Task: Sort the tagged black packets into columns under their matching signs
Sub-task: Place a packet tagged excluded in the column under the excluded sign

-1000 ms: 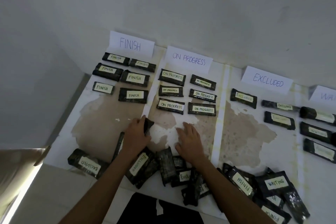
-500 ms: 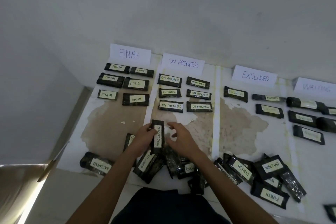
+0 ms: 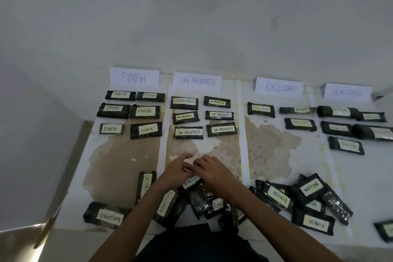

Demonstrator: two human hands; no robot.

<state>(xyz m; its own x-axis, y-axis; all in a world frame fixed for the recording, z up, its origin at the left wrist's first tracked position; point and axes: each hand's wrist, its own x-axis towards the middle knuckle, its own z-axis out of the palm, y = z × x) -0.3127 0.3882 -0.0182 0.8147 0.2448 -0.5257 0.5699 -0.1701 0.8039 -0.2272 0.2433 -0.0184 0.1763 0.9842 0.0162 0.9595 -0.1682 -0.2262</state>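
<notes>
Arms: both forearms reach forward from the bottom edge and angle inward, so the wrists converge over the near part of the stained white surface (image 3: 274, 155).
Left hand (image 3: 176, 173): back up, thumb lifted away from the palm, fingers pointing toward the right hand and only lightly bent.
Right hand (image 3: 215, 173): back up, knuckles raised, fingers curled downward, their tips meeting the left hand's fingers.
Held packet (image 3: 191, 181): a black packet tagged EXCLUDED lies slanted directly below the two hands. Its tag shows in the gap between the wrists and both ends are hidden under the palms.
Grip: both hands lie over the packet and seem to touch it. The fingers' undersides are hidden, so I cannot tell whether either hand pinches it or merely rests on it.
Unsorted pile (image 3: 200, 202): overlapping packets just nearer the body than the hands, partly beneath the forearms.
ON PROGRESS column (image 3: 188, 132): six packets in two rows straight ahead of the fingertips, apart from them.
EXCLUDED sign (image 3: 279, 87): ahead and well to the right of the right hand, with three packets below it.
Second heap (image 3: 306, 198): right of the right forearm, with FINISH and WAITING tags.
</notes>
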